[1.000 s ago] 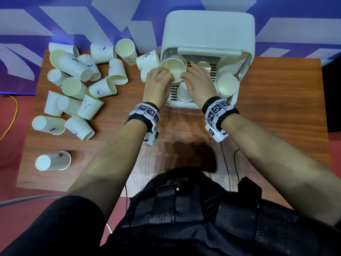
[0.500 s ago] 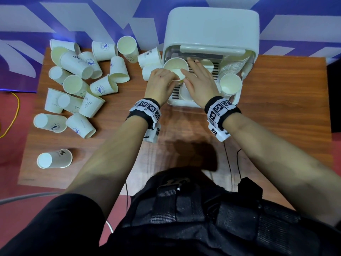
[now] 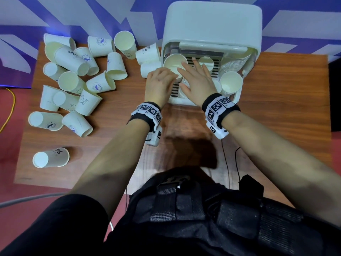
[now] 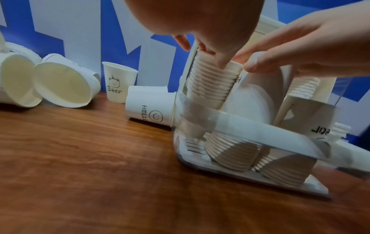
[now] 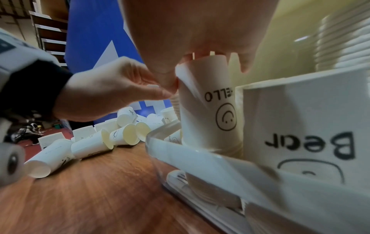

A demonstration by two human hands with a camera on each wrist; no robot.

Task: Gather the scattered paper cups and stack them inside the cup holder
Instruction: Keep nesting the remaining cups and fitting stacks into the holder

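Left hand (image 3: 160, 84) pinches the rim of the tall cup stack (image 4: 212, 82) at the left front of the cup holder (image 3: 212, 24), fingertips curled over the top cup's lip. Right hand (image 3: 198, 81) lies across that same stack's mouth with fingers straight and spread, thumb down against the side of a cup marked HELLO (image 5: 208, 107) — a flat, pressing grip, not a pinch. The stack stands upright inside the holder, behind its clear front wall (image 4: 240, 126). More nested stacks sit in there: one lying low at the front (image 4: 230, 152), one upright at the right with an open mouth (image 3: 231, 83), and a cup marked Bear (image 5: 304, 139) turned upside down close to the right wrist camera. Out on the wooden bench (image 3: 276, 108), loose cups (image 3: 73, 80) lie scattered to the left of the holder, most on their sides, one touching the holder's left wall (image 4: 150, 106), one lone cup (image 3: 50, 157) well apart near the front edge.
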